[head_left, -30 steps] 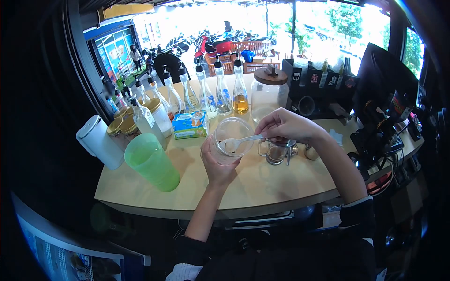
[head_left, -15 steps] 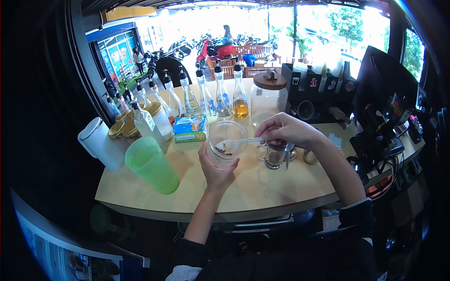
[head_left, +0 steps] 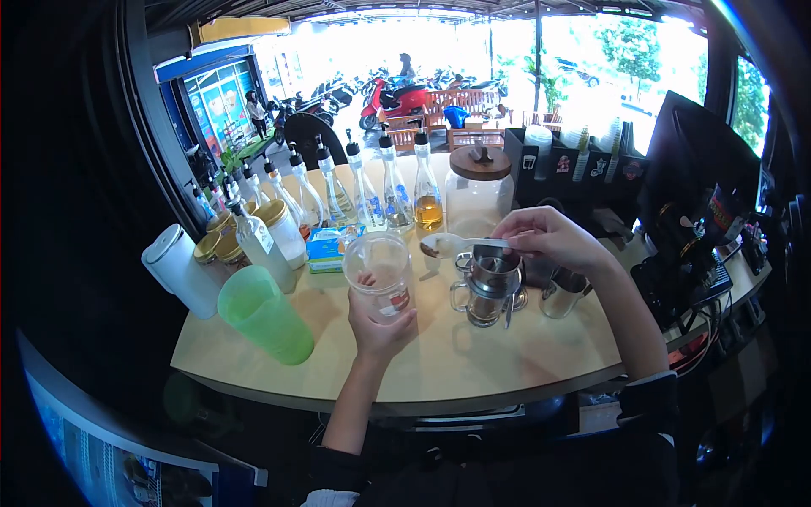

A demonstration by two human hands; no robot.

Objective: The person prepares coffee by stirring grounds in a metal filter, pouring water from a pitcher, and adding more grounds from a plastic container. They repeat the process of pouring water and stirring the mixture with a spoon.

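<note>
My left hand [head_left: 383, 336] is wrapped around a clear plastic container [head_left: 377, 269], which is tipped toward me over the counter. A small red and white label shows low on its side. Between the fingers of my right hand [head_left: 557, 241] is the handle of a white spoon [head_left: 452, 243]. The spoon lies level in the air, right of the container's mouth, and some brown stuff sits in its bowl. Below the spoon's handle, a metal drip filter [head_left: 494, 272] rests on a glass mug [head_left: 482, 309]. A thin metal spoon handle shows beside the mug.
Pump bottles [head_left: 429, 190] line the far counter edge, near a large wooden-lidded jar [head_left: 479, 194]. A green pitcher [head_left: 269, 317] and white jug [head_left: 182, 266] stand left, a blue packet [head_left: 334, 251] behind the container. A metal cup [head_left: 561, 296] and a monitor [head_left: 697, 169] are right.
The spoon has come out of the plastic container and moved right toward the drip filter, with brown stuff in it. The container has shifted slightly left and down in view.
</note>
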